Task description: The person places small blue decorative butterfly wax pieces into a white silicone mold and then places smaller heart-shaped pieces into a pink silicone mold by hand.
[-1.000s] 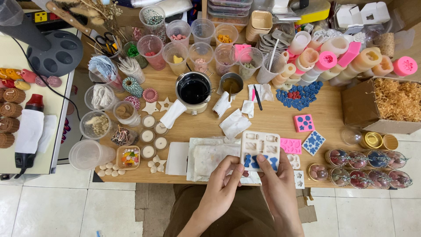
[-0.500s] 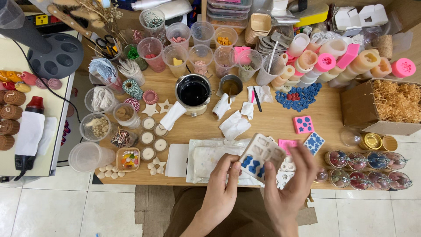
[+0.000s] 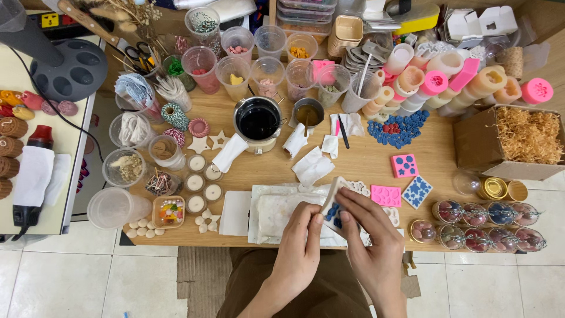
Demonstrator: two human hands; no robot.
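Both hands, left hand [image 3: 301, 227] and right hand [image 3: 368, 227], pinch a white silicone mould [image 3: 331, 200] of blue pieces; flexing it gently over the white sheet [image 3: 276, 212] likely releases them intact.

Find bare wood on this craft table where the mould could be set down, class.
Bare wood lies between the pink mould and the cardboard box, and between the crumpled tissue and that mould. The back row of plastic cups is crowded.
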